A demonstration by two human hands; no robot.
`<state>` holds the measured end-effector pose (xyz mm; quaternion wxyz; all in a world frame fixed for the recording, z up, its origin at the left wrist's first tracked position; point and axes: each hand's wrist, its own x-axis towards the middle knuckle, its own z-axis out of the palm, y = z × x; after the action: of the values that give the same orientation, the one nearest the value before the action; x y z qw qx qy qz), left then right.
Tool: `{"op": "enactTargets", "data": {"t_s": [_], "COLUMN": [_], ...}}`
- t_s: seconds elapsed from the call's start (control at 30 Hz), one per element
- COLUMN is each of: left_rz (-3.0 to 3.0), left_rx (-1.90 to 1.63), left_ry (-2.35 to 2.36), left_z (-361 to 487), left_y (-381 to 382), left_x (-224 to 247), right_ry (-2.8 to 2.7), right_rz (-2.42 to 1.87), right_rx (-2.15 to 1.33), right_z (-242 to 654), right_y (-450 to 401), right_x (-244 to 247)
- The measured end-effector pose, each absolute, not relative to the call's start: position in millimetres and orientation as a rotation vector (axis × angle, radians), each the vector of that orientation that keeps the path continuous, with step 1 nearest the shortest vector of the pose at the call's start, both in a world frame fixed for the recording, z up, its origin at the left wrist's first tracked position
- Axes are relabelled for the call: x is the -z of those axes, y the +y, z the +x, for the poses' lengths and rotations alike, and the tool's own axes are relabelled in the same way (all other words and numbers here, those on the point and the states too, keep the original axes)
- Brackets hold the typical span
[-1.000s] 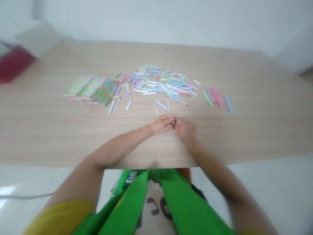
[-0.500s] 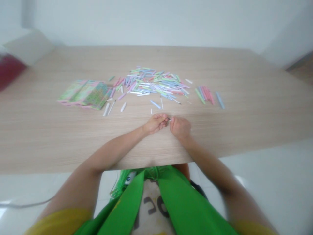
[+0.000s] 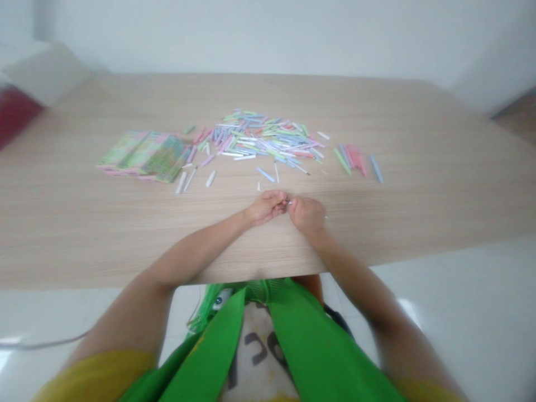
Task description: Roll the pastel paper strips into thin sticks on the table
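Close together over the near middle of the table, my two hands meet at a thin whitish stick. My right hand [image 3: 307, 215] is closed in a fist around it, with a bit of its pale end showing beyond the fist. At the stick's dark, narrow tip, my left hand [image 3: 268, 206] pinches with thumb and fingers; what exactly lies in that pinch is too small to make out. Just beyond the hands lie a blue pen tube [image 3: 266, 175], a thin white stick [image 3: 277, 172] and a small white cone-shaped piece [image 3: 258, 186].
A wide pile of pastel pen parts [image 3: 268, 139] spreads across the table's middle. Printed green and pink packs [image 3: 142, 153] lie to its left. Several pink and green tubes [image 3: 353, 159] and a blue one [image 3: 376, 168] lie on the right. White tubes [image 3: 181, 182] rest near the packs.
The whole view has shifted slightly, so the table appears a little higher. My hands keep nearly the same hold and place.
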<state>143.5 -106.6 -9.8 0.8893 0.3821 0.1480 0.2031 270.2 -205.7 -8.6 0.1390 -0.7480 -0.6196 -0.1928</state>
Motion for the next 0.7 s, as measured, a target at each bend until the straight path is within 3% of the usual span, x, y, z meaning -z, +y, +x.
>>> {"op": "enactTargets", "data": {"t_s": [0.7], "left_rz": [0.819], "left_rx": [-0.415], "left_ry": [0.264], "left_z": [144.8], "left_y": [-98.8], "left_x": [12.8], "right_ry": [-1.772], "right_rz": [-2.277], "right_rx": [0.564], "right_z": [267.1], "right_y": [-206.9], "right_x": [7.3]}}
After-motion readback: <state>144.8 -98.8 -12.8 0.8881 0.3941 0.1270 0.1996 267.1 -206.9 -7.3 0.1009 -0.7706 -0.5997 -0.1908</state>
